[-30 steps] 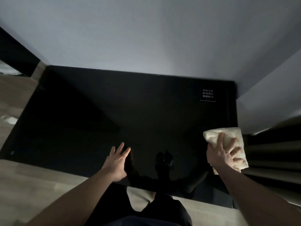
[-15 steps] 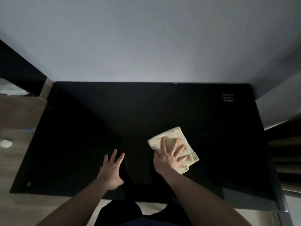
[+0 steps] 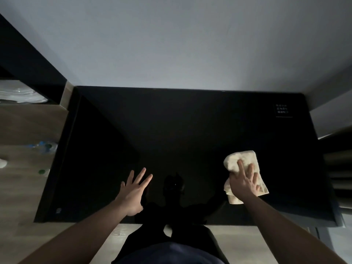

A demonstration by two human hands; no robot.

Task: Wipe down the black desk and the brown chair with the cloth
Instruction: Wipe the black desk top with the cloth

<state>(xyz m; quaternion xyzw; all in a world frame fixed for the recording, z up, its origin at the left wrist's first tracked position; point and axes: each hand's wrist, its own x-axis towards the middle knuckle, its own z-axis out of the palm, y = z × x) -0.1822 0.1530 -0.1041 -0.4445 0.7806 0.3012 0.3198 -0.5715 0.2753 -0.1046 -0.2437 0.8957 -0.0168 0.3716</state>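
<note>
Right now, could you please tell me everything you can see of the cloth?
The cloth is a cream, towel-like rag, crumpled and loosely folded. It lies flat on the near right part of the glossy black desk. The right hand presses on it with spread, straight fingers, covering its middle; nothing else touches it.

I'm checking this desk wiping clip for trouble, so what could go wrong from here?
The cloth is bunched and folded under the right hand, so it may leave streaks on the glossy black desk. The left hand lies flat and bare on the desk near its front edge, likely leaving prints where it rests. The small label at the far right corner could catch or lift if the cloth drags across it.
</note>
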